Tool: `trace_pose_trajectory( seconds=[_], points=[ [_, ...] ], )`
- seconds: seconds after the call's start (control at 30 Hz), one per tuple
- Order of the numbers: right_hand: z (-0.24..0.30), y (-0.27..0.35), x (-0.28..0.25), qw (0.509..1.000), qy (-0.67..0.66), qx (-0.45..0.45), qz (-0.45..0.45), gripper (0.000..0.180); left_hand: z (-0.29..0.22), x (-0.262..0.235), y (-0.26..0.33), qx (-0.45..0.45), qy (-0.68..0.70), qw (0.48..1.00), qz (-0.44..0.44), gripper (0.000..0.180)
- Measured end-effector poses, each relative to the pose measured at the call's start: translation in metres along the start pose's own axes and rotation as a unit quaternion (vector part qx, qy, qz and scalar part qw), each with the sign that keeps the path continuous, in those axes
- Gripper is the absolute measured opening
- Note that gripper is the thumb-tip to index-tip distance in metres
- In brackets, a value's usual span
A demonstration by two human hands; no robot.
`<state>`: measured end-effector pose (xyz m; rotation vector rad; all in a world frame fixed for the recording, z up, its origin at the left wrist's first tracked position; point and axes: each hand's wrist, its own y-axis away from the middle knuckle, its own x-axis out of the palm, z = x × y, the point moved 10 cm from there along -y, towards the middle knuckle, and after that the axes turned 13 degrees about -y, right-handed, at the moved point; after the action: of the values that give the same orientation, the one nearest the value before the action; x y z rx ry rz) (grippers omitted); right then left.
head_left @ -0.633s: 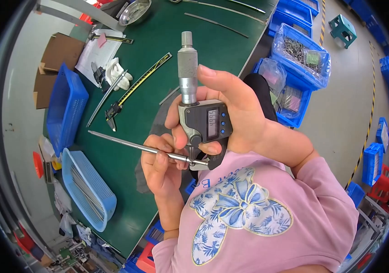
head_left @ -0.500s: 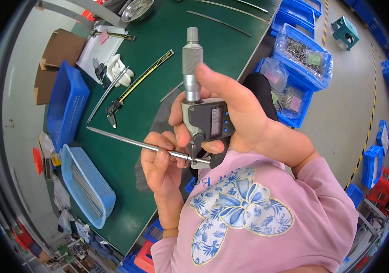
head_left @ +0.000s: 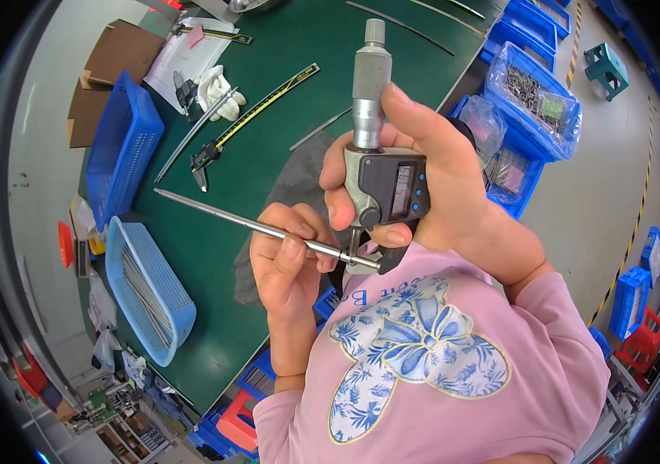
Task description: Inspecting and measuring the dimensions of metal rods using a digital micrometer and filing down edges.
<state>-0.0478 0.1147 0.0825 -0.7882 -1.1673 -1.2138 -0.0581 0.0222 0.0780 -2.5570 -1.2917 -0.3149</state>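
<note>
My right hand grips a digital micrometer, its knurled thimble pointing away from me and its small display facing up. My left hand pinches a thin, polished metal rod between thumb and fingers. The rod slants from far left down toward my chest, its stepped near end lying in the micrometer's jaw, between spindle and anvil. Whether both measuring faces touch the rod is too small to tell. My right thumb rests beside the thimble, and the fingers wrap the frame.
On the green table lie a caliper, a white glove and more rods. A light blue basket holding rods and a dark blue basket stand left. Blue bins with metal parts are right; a green stool stands beyond.
Both hands, with the micrometer and rod, appear slightly further right in the picture, while the table and its contents have shifted too. The grip on each stays the same.
</note>
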Motion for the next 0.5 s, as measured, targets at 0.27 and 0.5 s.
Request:
trace_pose_trajectory(
  seconds=[0.27, 0.5],
  points=[
    [-0.0003, -0.0012, 0.0012, 1.0, 0.004, 0.001, 0.002, 0.063, -0.0003, -0.0018, 0.0003, -0.004, -0.017, 1.0, -0.011, 0.022],
    [0.0007, 0.0006, 0.0038, 1.0, 0.017, -0.003, 0.009, 0.064, -0.0013, -0.0016, -0.001, -0.007, -0.021, 1.0, -0.015, 0.023]
  ],
)
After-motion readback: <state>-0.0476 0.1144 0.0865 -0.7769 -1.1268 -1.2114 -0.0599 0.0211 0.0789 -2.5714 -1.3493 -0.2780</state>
